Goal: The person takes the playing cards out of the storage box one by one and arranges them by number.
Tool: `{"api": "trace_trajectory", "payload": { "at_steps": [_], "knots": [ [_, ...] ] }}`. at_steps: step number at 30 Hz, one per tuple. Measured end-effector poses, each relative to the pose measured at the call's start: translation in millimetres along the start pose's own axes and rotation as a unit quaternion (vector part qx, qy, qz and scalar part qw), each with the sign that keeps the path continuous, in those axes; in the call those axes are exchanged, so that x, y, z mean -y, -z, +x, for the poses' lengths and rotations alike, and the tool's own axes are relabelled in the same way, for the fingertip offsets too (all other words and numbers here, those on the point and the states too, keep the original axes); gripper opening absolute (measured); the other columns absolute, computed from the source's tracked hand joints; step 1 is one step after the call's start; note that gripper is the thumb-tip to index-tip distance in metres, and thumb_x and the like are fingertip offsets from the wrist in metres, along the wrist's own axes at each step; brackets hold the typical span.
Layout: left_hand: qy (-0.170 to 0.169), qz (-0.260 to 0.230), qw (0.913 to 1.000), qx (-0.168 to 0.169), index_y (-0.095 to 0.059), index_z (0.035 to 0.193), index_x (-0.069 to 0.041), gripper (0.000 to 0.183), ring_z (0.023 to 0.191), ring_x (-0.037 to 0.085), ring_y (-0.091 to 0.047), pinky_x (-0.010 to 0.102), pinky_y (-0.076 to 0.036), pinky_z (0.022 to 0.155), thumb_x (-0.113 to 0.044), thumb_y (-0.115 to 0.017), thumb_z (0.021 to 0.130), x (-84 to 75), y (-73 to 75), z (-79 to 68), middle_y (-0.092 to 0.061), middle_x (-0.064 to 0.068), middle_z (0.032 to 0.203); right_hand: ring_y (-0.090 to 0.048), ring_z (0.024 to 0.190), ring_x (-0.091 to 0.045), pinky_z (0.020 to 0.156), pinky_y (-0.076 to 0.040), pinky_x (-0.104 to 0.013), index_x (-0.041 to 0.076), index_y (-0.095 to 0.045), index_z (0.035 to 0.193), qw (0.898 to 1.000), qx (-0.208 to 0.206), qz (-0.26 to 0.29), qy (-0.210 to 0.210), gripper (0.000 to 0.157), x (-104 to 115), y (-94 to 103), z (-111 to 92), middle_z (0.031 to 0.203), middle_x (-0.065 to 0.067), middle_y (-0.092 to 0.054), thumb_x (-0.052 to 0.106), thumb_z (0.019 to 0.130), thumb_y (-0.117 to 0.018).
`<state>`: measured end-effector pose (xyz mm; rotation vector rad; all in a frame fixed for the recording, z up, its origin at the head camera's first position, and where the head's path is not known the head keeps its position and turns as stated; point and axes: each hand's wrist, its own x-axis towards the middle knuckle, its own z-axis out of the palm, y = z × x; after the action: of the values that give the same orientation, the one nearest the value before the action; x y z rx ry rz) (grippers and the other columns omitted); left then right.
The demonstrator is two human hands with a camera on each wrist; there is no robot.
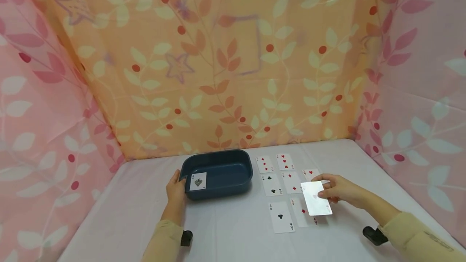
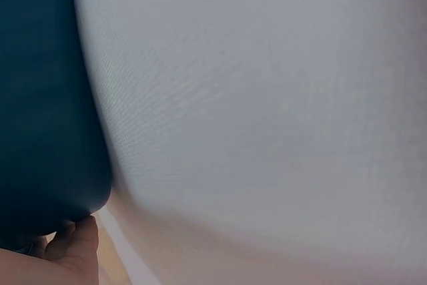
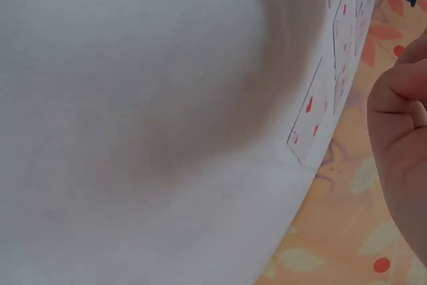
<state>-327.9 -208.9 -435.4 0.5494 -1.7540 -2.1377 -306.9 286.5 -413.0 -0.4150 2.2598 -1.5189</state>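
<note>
My left hand grips the left end of a dark blue bin, which also shows at the left wrist view's edge. Inside the bin, at its left, lies an ace of spades, face up. My right hand pinches a playing card between thumb and fingers; glare washes out most of its face. That card overlaps an ace of diamonds in the head view. Beside it lies an ace of clubs. In the right wrist view, the right hand has its fingers bent; the held card is hidden there.
Behind the aces lie a two of clubs, a two of diamonds and a partly covered two of hearts. Farther back are a three of diamonds and a three of hearts. Patterned curtains enclose the white table.
</note>
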Motion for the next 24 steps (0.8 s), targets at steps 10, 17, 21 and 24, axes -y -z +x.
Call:
{"api": "trace_trajectory", "payload": {
  "at_steps": [10, 17, 21, 24],
  "knots": [
    [0.005, -0.009, 0.9999, -0.002, -0.023, 0.151, 0.000, 0.056, 0.145, 0.026, -0.017, 0.033, -0.019, 0.116, 0.011, -0.036, 0.098, 0.6, -0.5, 2.1, -0.020, 0.017, 0.157, -0.047, 0.057, -0.017, 0.050, -0.037, -0.023, -0.008, -0.048, 0.130, 0.997, -0.024, -0.055, -0.042, 0.052, -22.3, 12.8, -14.5, 0.078, -0.006, -0.057, 0.012, 0.087, -0.070],
    [0.008, -0.018, 0.9998, 0.007, -0.020, 0.151, 0.001, 0.057, 0.145, 0.027, -0.016, 0.033, -0.018, 0.116, 0.012, -0.035, 0.097, 1.3, 0.3, 2.5, -0.017, 0.017, 0.157, -0.047, 0.051, -0.015, 0.048, -0.039, -0.022, -0.007, -0.055, 0.125, 0.987, -0.072, -0.120, -0.073, 0.048, -31.4, 12.1, -15.5, 0.067, -0.005, -0.051, 0.007, 0.083, -0.073],
    [0.007, -0.014, 0.9998, 0.011, -0.019, 0.152, 0.001, 0.058, 0.145, 0.027, -0.015, 0.033, -0.017, 0.116, 0.012, -0.035, 0.097, 1.4, 0.4, 2.4, -0.016, 0.017, 0.158, -0.046, 0.046, -0.014, 0.045, -0.040, -0.023, -0.008, -0.058, 0.119, 0.980, -0.085, -0.173, -0.057, 0.044, -32.7, 8.1, -14.2, 0.063, -0.005, -0.047, 0.003, 0.080, -0.075],
    [0.006, -0.017, 0.9998, 0.012, -0.018, 0.152, 0.001, 0.058, 0.145, 0.026, -0.015, 0.033, -0.017, 0.116, 0.012, -0.035, 0.097, 1.3, 1.0, 2.8, -0.016, 0.017, 0.158, -0.046, 0.045, -0.013, 0.045, -0.040, -0.023, -0.003, -0.060, 0.109, 0.971, -0.100, -0.213, -0.045, 0.036, -32.1, 4.8, -11.2, 0.064, -0.005, -0.046, 0.003, 0.078, -0.077]
  ]
}}
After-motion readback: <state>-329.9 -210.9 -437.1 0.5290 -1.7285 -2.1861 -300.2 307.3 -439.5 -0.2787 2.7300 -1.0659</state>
